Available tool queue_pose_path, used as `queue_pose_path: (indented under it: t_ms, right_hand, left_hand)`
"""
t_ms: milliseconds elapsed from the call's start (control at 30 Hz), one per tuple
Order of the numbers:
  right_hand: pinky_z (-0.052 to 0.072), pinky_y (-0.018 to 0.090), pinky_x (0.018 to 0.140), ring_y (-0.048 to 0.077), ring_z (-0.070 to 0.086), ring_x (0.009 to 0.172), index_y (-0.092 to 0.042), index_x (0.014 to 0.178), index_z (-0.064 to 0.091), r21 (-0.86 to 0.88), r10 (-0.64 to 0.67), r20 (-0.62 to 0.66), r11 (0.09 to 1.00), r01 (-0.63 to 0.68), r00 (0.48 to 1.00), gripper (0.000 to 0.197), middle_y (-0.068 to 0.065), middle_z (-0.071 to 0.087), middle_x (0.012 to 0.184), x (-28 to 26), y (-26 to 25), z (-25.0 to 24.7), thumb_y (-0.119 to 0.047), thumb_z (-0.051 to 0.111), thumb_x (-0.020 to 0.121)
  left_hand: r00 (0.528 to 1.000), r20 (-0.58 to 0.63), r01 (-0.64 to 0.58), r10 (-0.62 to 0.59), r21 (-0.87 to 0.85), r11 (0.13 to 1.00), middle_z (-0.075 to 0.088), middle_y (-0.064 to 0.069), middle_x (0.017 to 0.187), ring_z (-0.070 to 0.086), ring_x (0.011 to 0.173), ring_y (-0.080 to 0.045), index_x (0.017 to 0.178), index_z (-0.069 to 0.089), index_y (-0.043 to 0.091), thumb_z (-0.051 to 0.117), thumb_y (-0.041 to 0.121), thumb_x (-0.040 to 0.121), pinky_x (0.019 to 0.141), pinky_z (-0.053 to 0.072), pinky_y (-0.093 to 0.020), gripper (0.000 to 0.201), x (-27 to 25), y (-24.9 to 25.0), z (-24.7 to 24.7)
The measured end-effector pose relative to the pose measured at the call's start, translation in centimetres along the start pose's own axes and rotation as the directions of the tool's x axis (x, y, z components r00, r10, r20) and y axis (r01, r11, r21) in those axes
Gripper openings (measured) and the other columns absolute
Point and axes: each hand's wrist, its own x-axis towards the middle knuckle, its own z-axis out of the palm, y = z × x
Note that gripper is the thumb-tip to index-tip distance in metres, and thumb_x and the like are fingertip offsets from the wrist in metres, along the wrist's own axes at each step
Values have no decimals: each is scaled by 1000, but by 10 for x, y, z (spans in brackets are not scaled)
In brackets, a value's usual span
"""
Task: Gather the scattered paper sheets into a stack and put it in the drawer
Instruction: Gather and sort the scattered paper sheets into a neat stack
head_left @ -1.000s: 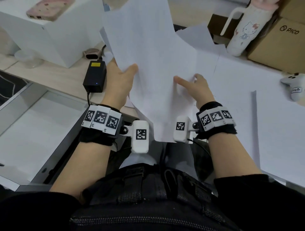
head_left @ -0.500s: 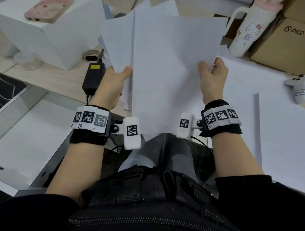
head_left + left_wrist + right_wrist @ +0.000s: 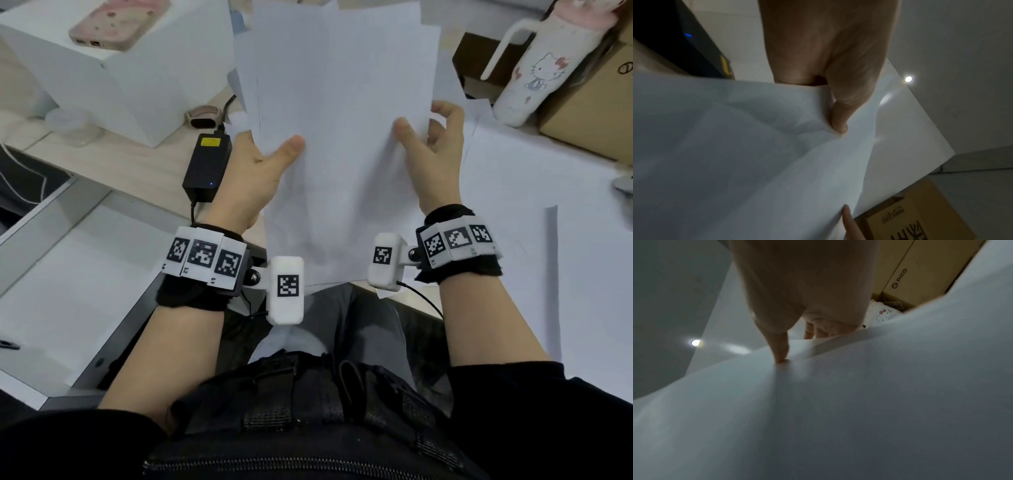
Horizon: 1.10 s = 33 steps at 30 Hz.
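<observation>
paper sheets (image 3: 342, 137) white | adapter (image 3: 205, 164) black | box (image 3: 582, 113) brown

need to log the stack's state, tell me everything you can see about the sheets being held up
The held sheets are plain white paper with no visible print, several layers, lifted upright above the lap. Their edges are not squared: offset edges fan out at the top and left. The left hand pinches the left edge, thumb in front. The right hand holds the right edge, thumb pressing the front and denting it. More sheets lie flat on the desk at right.
</observation>
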Motion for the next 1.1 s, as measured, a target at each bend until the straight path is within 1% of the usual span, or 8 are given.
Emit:
queue_pose_path:
  t_ms: [100,233,333,433,667,833,933,1100]
  right_hand:
    - [46,17,92,1,58,109,-22,126,44,94,76,28,993,-78,997,44,-7,61,121,-1,-10,-8,-37,62,89]
    - [43,5,77,-18,58,89,-26,106,53,245,108,39,963,-114,993,16,-26,63,99,-4,-32,-23,-34,56,93]
    - [49,14,72,-10,65,77,-23,92,52,296,69,49,952,-80,996,50,-26,69,73,-13,-52,-36,-49,80,60]
    - [53,25,79,0,68,82,-19,92,54,290,1,57,957,-18,998,74,-21,71,77,-17,-61,-49,-65,78,39]
    - [46,37,102,20,57,119,-11,126,52,281,-65,33,958,53,997,83,4,63,124,-15,-56,-75,-55,79,61]
    - [41,42,105,16,51,127,-26,143,39,300,188,78,932,-203,979,80,-4,52,139,-7,-39,-97,-77,22,83]
    - [46,40,95,21,50,128,-27,140,44,211,352,118,905,-370,928,67,2,46,144,-2,-26,-100,-66,46,86]
    - [33,49,107,19,45,130,-23,128,50,177,349,105,915,-362,931,75,-8,54,132,-2,-16,-99,-62,69,67]
  left_hand:
    - [996,20,-87,87,-7,996,70,26,86,65,94,5,101,59,27,60,11,93,86,50,-17,18,2,20,6]
    - [982,-8,-190,190,25,982,67,32,76,65,85,9,90,58,30,63,12,91,85,51,-17,19,5,46,20]
    - [963,-52,-265,265,16,964,65,35,72,63,81,13,84,56,33,64,11,90,81,49,-13,24,5,62,29]
    - [934,-74,-351,350,2,936,66,34,76,64,84,10,85,61,33,65,12,89,81,47,-14,21,6,77,39]
    - [896,-190,-421,401,-77,904,70,20,83,65,86,0,97,64,16,65,12,88,82,50,-20,10,22,71,64]
    - [930,-222,-328,292,-148,933,68,29,74,64,79,9,90,57,22,60,6,92,78,47,-13,16,25,65,74]
    - [948,-234,-260,217,-172,950,69,24,74,63,77,11,91,55,19,59,7,93,76,47,-12,13,26,54,77]
    - [963,-227,-185,145,-170,968,68,3,99,65,90,-6,108,60,7,57,13,95,86,52,-22,15,38,39,76]
